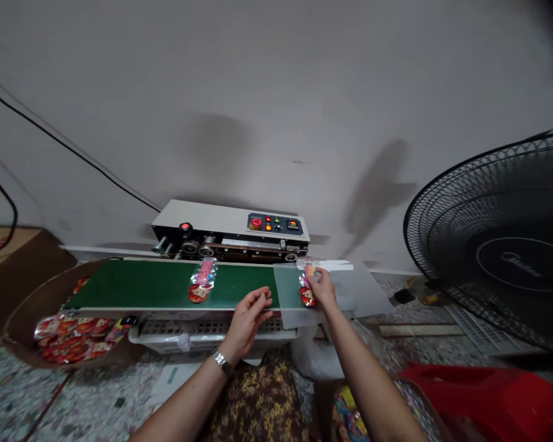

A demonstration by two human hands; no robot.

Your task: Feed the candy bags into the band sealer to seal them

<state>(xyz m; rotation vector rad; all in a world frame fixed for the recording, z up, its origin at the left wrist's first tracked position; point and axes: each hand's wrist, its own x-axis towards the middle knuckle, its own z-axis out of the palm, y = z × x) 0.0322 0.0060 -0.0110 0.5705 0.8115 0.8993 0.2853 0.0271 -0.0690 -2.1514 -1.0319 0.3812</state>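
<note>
My right hand is closed on the edge of a clear plastic packet with a red cartoon-figure item and a pink-yellow strip in it. That packet lies over a translucent sheet at the right end of a green conveyor belt. In front of the belt, my left hand is held with fingers stretched out and nothing in it. A similar packet rests on the belt, its top edge near the band sealing machine behind.
A large fan stands at the right, above a red plastic object. At the belt's left end, a brown container holds many finished-looking packets. Beneath the belt is a white plastic basket. Colourful packages sit below my right forearm.
</note>
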